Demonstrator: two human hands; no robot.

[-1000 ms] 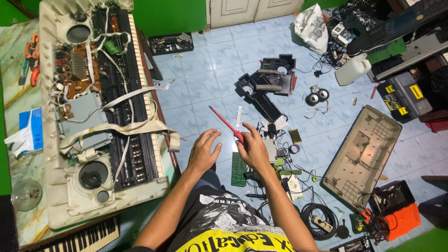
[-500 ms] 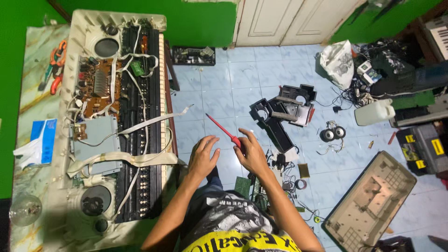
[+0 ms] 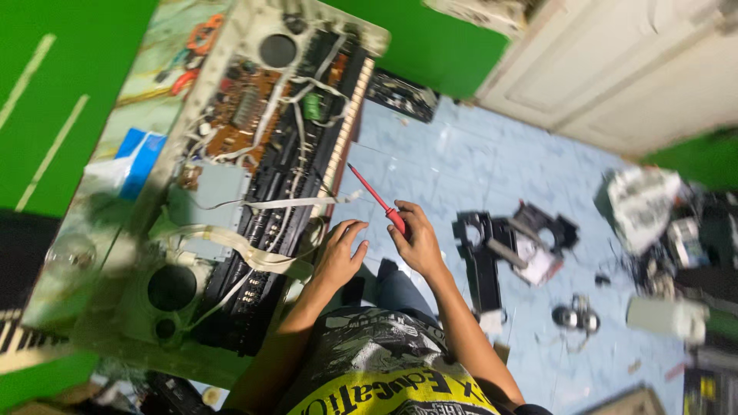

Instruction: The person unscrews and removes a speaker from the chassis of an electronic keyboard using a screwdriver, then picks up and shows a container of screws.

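While right hand [image 3: 419, 242] grips red screwdriver [image 3: 377, 198] (beside keyboard edge [image 3: 338, 154]), left hand [image 3: 338, 257] hovers.

Red screwdriver [image 3: 377, 198] in right hand [image 3: 419, 242]

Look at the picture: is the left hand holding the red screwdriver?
No, the right hand grips the red screwdriver; the left hand is empty.

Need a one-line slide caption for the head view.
Right hand holds red screwdriver beside opened electronic keyboard; left hand empty.
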